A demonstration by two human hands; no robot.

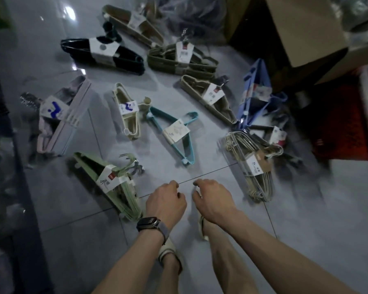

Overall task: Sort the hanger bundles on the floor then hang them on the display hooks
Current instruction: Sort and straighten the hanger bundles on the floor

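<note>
Plastic, mostly, and light for its bulk: the hanger bundles (128,111) lie spread over the tiled floor (89,234) ahead of the person, each a stack of stiff hangers cinched by a paper band (105,179). Nearest the left hand (166,205) is the green bundle (115,188), with the teal bundle (185,149) further out and the wire bundle (257,183) off beyond the right hand (212,203). Both hands hover low over the tiles, close together, fingers loosely curled and holding nothing that I can see. I judge the plastic stacks rigid enough to lift one-handed at the thick middle, fingers wrapped over the band, or by the bunched hooks (134,165). The band looks tearable, so pulling on it alone risks spilling a stack. Thin wire will likely be heavier, slicker and prone to fanning out, so it wants a firm grip straight across its band. No display hooks are in view.
</note>
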